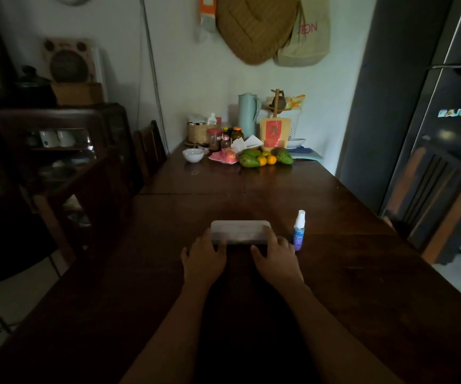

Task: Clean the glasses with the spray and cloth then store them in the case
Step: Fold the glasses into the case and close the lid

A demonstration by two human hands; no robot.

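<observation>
Beyond the case (240,231) you have bare table (251,195) running to the fruit (265,159) and jars (225,138) at the far end. The spray bottle (299,231) stands upright just beside the case's right end (almost against your right hand (275,261)), so that side is tight. The left side is open wood.

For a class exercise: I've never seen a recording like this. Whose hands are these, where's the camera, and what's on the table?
These are a person's bare hands, filmed by one camera worn on the head, looking forward and down. The left hand and right hand hold the ends of a closed grey case on a dark wooden table. A spray bottle stands just right of it. Fruit, a white bowl and jars sit at the far end.
</observation>
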